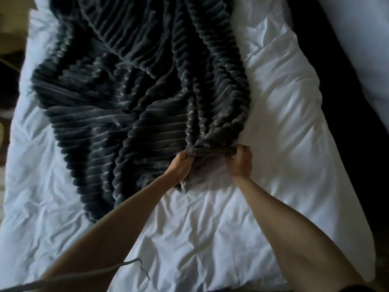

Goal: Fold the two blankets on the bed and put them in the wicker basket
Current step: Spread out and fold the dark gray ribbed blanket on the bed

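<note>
A dark grey ribbed plush blanket [134, 85] lies crumpled across the white duvet of the bed [273, 114], stretching from the top left down to the middle. My left hand [179, 165] grips the blanket's near edge, fingers curled into the fabric. My right hand [240, 161] grips the same bunched edge a little to the right. The edge is gathered into a roll between both hands. Only one blanket shows; no wicker basket is in view.
The white duvet spreads out wrinkled around the blanket. A dark strip [328, 60] runs along the right side of the bed, with a pale pillow or bedding [362, 34] beyond it. A thin grey cord [126, 265] hangs at the bottom left. Floor shows at the far left.
</note>
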A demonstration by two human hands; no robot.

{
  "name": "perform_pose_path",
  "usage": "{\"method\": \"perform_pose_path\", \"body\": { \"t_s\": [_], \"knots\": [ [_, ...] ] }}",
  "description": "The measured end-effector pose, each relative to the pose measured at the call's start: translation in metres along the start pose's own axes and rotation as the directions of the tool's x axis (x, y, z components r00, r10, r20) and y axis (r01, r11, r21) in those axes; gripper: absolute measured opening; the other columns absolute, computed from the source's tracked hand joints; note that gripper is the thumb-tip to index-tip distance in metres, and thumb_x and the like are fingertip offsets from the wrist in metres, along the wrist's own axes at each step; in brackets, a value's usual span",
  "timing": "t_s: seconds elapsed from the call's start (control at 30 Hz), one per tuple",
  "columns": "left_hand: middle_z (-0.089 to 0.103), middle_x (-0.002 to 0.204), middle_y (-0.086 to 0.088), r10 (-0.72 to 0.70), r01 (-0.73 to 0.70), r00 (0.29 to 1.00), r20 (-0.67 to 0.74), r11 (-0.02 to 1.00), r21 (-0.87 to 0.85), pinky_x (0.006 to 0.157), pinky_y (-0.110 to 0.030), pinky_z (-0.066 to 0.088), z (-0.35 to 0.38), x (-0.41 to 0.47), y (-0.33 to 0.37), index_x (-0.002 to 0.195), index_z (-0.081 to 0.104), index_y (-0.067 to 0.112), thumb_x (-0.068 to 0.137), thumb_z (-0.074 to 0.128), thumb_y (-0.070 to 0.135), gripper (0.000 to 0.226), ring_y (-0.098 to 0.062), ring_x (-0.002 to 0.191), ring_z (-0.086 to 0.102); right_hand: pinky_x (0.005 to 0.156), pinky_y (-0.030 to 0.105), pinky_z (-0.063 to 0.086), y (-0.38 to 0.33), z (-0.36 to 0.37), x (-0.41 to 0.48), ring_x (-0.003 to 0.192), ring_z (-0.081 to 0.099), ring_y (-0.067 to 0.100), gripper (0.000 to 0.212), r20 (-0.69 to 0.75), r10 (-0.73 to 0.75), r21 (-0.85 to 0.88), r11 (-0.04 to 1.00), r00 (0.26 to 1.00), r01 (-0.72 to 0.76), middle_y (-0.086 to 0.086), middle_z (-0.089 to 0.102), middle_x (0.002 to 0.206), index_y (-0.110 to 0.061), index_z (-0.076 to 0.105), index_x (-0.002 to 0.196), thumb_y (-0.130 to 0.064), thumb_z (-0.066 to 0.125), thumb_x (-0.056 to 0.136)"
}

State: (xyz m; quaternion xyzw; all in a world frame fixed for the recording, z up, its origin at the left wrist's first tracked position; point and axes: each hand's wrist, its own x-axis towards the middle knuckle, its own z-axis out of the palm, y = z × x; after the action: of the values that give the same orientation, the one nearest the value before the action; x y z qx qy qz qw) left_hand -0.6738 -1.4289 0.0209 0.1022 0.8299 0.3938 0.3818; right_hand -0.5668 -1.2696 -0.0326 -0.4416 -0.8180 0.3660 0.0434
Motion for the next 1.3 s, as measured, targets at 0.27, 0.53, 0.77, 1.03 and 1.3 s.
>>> {"method": "perform_pose_path", "body": {
  "t_s": [0.27,0.53,0.77,1.03,1.3],
  "knots": [
    [0.063,0.107,-0.016,0.174,-0.177,0.984,-0.039,0.981,-0.08,0.097,-0.044,0.045,-0.102,0.001,0.017,0.118,0.059,0.002,0.098,0.044,0.007,0.026,-0.022,0.102,0.056,0.056,0.033,0.035,-0.084,-0.069,-0.016,0.074,0.052,0.033,0.036,-0.207,-0.39,-0.287,0.901,0.897,0.326,0.006,0.051,0.074,-0.018,0.043,0.066,0.004,0.068,0.054],
    [0.058,0.066,0.0,0.33,-0.322,0.944,-0.008,0.924,0.205,0.06,-0.028,0.041,-0.118,-0.019,0.04,0.081,0.058,0.019,0.086,0.06,0.015,0.007,-0.02,0.065,0.055,0.069,0.044,0.05,-0.071,-0.142,-0.063,0.098,0.059,0.038,0.038,-0.373,-0.258,-0.41,0.908,0.891,0.092,0.017,0.061,0.105,-0.008,0.06,0.109,-0.001,0.067,0.072],
    [0.061,0.086,-0.019,0.429,-0.488,0.873,0.232,0.776,0.4,0.069,-0.035,0.043,-0.053,-0.059,0.045,0.089,0.052,0.01,0.079,0.066,0.016,0.019,-0.033,0.08,0.059,0.091,0.045,0.042,-0.015,-0.19,-0.099,0.12,0.049,0.04,0.036,-0.598,0.415,0.21,0.907,0.686,-0.366,0.023,0.054,0.131,-0.005,0.055,0.129,-0.015,0.046,0.095],
    [0.062,0.122,-0.01,0.217,-0.524,0.805,0.553,0.698,0.488,0.089,-0.019,0.04,0.037,-0.109,0.001,0.121,0.061,0.004,0.089,0.063,0.015,0.034,-0.023,0.112,0.059,0.109,0.032,0.036,-0.041,-0.196,-0.095,0.127,0.051,0.032,0.059,-0.521,-0.029,0.26,0.947,0.853,0.191,0.02,0.053,0.137,-0.001,0.052,0.135,0.014,0.038,0.08],
    [0.06,0.113,-0.019,-0.091,-0.046,0.96,0.264,0.881,0.471,0.101,-0.04,0.042,-0.048,-0.169,-0.114,0.097,0.062,0.005,0.096,0.05,0.008,0.013,-0.017,0.094,0.049,0.095,0.031,0.046,-0.139,-0.054,-0.122,0.1,0.064,0.033,0.025,0.08,-0.691,-0.019,0.72,0.719,0.694,0.014,0.069,0.098,-0.001,0.074,0.09,0.004,0.058,0.072]
  ]
}}
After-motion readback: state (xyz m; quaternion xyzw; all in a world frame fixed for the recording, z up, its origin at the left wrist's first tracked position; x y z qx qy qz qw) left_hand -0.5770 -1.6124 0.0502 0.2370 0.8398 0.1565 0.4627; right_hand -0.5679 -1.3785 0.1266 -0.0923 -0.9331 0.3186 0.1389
